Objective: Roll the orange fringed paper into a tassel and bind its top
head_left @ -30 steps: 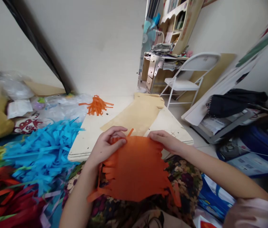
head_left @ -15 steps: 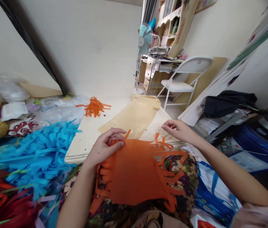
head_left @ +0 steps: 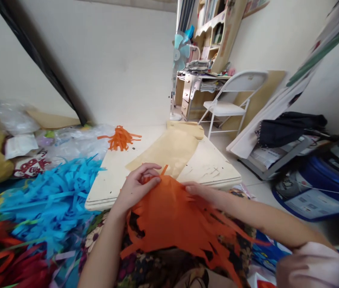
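A pale upright panel (head_left: 112, 60) stands behind the far edge of the table (head_left: 208, 162), whose cream top is scuffed and marked near its right corner. Beyond the table's far right corner is a white folding chair (head_left: 226, 106). Past the left edge spreads a heap of blue strips (head_left: 58, 196), a few of its ends reaching that edge, with a smaller pile of red strips (head_left: 13, 256) nearer the person. A blue drum (head_left: 319, 196) stands well apart from the right corner.

Patterned floral cloth (head_left: 127, 266) covers the person's lap, below the near edge. Over it lies the orange sheet (head_left: 169, 220), cut into strips along both sides; its top comes up to the table's near edge, and the strips on the right side fan outward, partly blurred. A tan sheet (head_left: 169, 146) runs across the tabletop from the far edge towards the near one, with a folded-over band at its far end.

The left hand (head_left: 139, 188) is nearly closed, thumb against curled fingers, pinching the orange sheet's upper left part. The right hand (head_left: 207, 193), blurred, lies with fingers stretched over the upper right side of the sheet; whether it grips anything cannot be told.

An orange tassel (head_left: 120, 138) rests by the table's far left corner, one strip poking past the left edge. One narrow orange strip (head_left: 165, 170) sticks up beside the left fingertips. A dark speck (head_left: 133, 148) lies near the tassel.
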`<state>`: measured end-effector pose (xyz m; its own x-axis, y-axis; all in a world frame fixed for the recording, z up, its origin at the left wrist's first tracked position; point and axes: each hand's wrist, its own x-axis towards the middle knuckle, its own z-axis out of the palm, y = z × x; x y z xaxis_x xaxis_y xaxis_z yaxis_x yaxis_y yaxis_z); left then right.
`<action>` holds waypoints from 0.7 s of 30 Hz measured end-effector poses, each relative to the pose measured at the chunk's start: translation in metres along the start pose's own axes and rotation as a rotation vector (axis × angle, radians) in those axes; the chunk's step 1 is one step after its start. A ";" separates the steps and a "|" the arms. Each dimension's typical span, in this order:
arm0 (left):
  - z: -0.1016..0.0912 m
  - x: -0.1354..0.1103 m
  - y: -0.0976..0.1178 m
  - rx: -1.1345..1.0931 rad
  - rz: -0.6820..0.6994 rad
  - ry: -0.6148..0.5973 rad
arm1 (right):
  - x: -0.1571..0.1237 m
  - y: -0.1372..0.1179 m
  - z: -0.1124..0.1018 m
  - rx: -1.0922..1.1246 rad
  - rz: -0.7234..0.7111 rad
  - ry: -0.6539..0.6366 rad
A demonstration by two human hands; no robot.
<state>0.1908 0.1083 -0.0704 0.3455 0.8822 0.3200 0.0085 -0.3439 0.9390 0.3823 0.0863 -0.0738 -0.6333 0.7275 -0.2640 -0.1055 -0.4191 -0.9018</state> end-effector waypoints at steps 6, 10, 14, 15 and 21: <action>0.001 0.002 -0.001 0.045 -0.013 -0.008 | -0.027 0.046 0.012 0.404 -0.029 -0.053; 0.003 0.003 -0.002 0.067 -0.002 -0.022 | -0.033 0.060 0.020 0.434 -0.003 -0.162; 0.004 0.003 -0.003 0.063 -0.008 -0.034 | -0.035 0.061 0.030 0.385 -0.050 -0.189; 0.004 0.003 -0.003 0.061 -0.012 -0.036 | -0.036 0.060 0.032 0.380 -0.060 -0.205; 0.002 0.002 -0.002 0.021 -0.016 -0.031 | -0.042 0.060 0.034 0.344 -0.036 -0.416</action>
<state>0.1937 0.1104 -0.0721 0.3738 0.8775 0.3003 0.0339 -0.3365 0.9411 0.3766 0.0123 -0.1057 -0.8674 0.4974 -0.0145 -0.3334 -0.6025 -0.7251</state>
